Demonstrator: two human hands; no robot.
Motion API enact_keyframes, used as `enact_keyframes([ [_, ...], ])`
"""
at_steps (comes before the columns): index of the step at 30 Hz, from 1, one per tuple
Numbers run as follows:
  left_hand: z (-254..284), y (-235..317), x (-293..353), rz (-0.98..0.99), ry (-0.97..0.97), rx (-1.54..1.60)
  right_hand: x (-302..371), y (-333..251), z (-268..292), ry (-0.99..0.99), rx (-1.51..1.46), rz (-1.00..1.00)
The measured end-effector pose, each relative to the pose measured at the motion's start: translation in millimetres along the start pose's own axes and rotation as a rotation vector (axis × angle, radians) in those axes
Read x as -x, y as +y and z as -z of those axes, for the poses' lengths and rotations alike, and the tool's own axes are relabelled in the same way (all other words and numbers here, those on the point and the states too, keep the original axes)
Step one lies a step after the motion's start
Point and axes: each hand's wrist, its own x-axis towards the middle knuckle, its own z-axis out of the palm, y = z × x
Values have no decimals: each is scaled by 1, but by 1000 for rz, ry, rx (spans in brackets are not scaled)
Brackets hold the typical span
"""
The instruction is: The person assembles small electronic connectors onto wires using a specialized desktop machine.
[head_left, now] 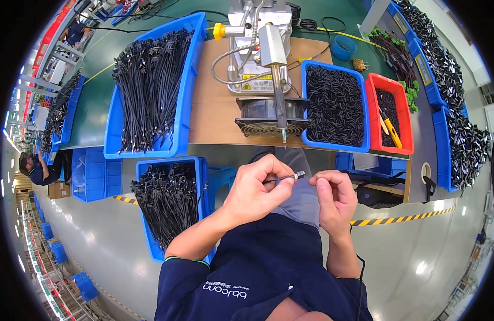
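Observation:
My left hand pinches a thin black cable between thumb and fingers. A small silvery connector at the cable's end sticks out toward my other hand. Just to the right, my right hand has its thumb and fingertips brought together. Anything between those fingertips is too small to make out. The two hands are slightly apart, in front of the bench edge and above my lap. Beyond them, the metal nozzle of a bench heating machine points toward me over a black fan.
Black cables fill a blue bin on the bench and a lower blue bin. Short black tubes fill a blue tray. A red bin holds small black parts and a yellow-handled tool. More parts bins line the right.

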Motion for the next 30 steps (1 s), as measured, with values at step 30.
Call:
enact_keyframes([
  [30, 21, 30, -15, -187, 99, -358, -43, -13, -41, -23, 450, 495],
])
